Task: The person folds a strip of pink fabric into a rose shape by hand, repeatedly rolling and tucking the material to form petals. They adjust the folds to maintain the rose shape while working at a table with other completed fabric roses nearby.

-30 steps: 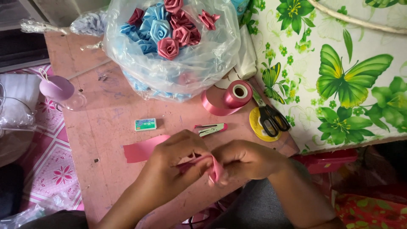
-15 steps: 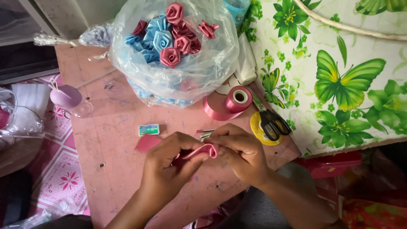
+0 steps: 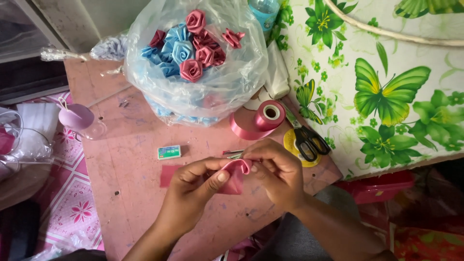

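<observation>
Both my hands meet over the near part of a pink wooden table (image 3: 130, 150). My left hand (image 3: 195, 186) pinches a strip of pink ribbon (image 3: 234, 175), thumb on top. My right hand (image 3: 278, 171) grips the same ribbon at its curled upper fold. The ribbon's loose tail (image 3: 169, 174) lies flat on the table to the left. A pink ribbon roll (image 3: 263, 118) sits just beyond my right hand.
A clear plastic bag (image 3: 198, 63) of blue and pink ribbon roses stands at the back. Black scissors (image 3: 309, 140) lie on a yellow tape roll at right. A small green matchbox (image 3: 169, 152) and a purple candle holder (image 3: 77, 118) lie left. A butterfly-print cloth (image 3: 386, 92) is at right.
My hands have shifted slightly up the table and the ribbon has been folded over into a curl between them. The view has drifted a little.
</observation>
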